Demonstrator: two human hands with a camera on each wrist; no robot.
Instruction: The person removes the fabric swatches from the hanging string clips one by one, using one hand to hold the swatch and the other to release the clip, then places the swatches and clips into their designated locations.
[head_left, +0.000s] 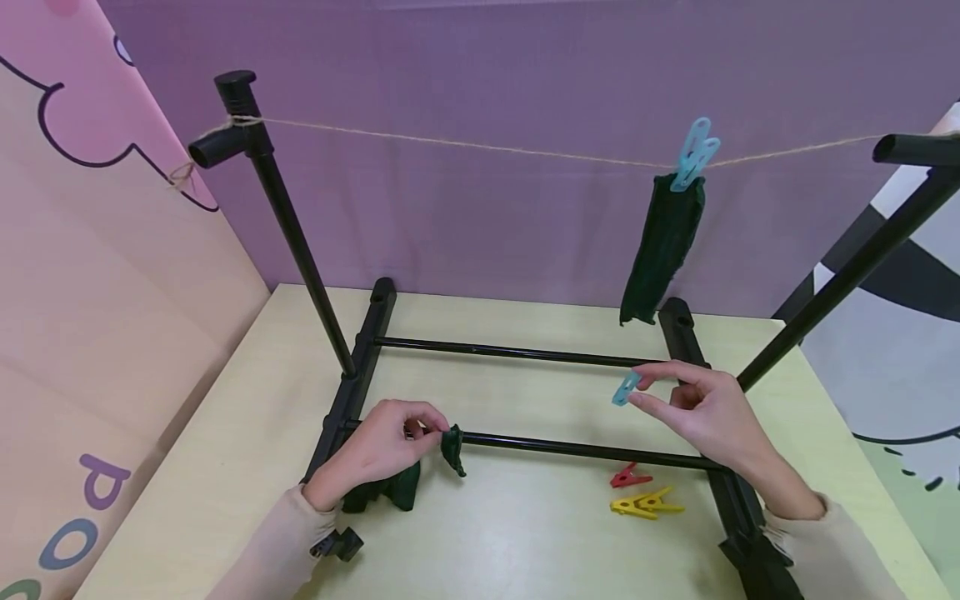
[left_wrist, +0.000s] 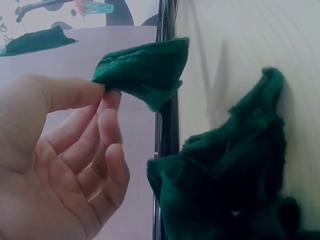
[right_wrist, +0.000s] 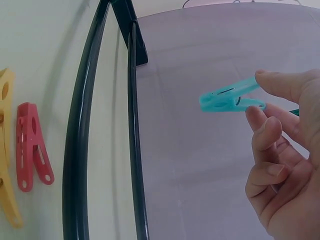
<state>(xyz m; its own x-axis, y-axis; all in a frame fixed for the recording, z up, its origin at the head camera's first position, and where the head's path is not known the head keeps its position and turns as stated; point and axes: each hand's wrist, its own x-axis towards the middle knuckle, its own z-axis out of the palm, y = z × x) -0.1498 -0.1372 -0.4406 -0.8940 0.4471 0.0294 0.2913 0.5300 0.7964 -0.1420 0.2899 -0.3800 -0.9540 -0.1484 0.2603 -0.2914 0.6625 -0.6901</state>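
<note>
Between thumb and fingertips, my left hand (head_left: 390,442) pinches a small dark green cloth (left_wrist: 142,72), which hangs over the front bar in the head view. More green cloth (left_wrist: 225,170) lies crumpled on the table beneath that hand. My right hand (head_left: 705,408) holds a light blue clothespin (right_wrist: 232,96) by its handle ends, above the bars on the right. Higher up, a strip of dark green cloth (head_left: 663,246) hangs from the string (head_left: 465,143), held by another light blue clothespin (head_left: 694,157).
A black rack of pipes stands on the pale table (head_left: 510,533), with a left post (head_left: 296,225) and a right post (head_left: 840,292) carrying the string. Two low crossbars (head_left: 525,354) join its feet. A red clothespin (head_left: 630,477) and yellow clothespins (head_left: 647,504) lie near the right foot.
</note>
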